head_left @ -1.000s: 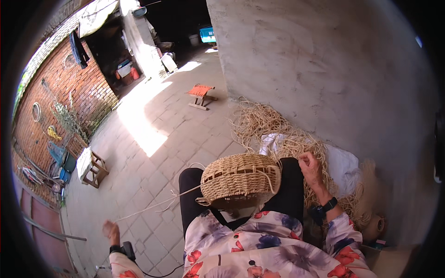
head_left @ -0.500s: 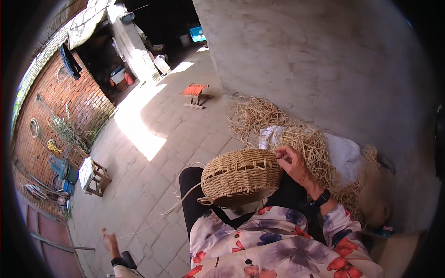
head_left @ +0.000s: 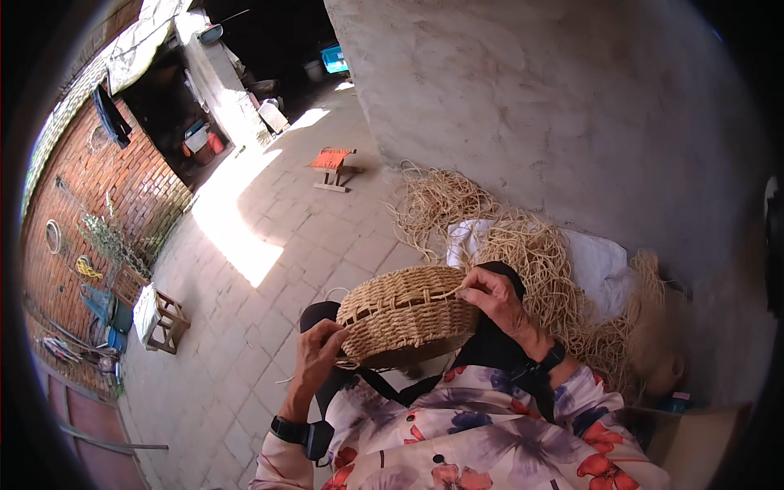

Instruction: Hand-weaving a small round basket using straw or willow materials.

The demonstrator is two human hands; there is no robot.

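A round basket [head_left: 404, 320] woven of tan straw cord rests tilted on my lap, between my knees. A row of gaps with upright strands runs around its side. My right hand [head_left: 500, 304] is at the basket's right edge, thumb and forefinger pinching a straw cord [head_left: 439, 293] that lies along the gaps. My left hand [head_left: 314, 357] closes on the basket's left side, with the thumb and fingers at its edge. A thin loose end shows beside the left wrist. The basket's underside is in shadow.
A large heap of loose straw cord [head_left: 539, 273] lies to the right along the grey wall [head_left: 539, 106], with white sacking [head_left: 600, 273] in it. A small orange-topped stool [head_left: 332, 159] stands ahead on the paved floor. Another wooden stool [head_left: 169, 322] is at the left, near the brick wall [head_left: 151, 175].
My left hand has come in from far out at the lower left, where a cord was stretched toward it, to the basket's left side. My right hand stays at the right edge.
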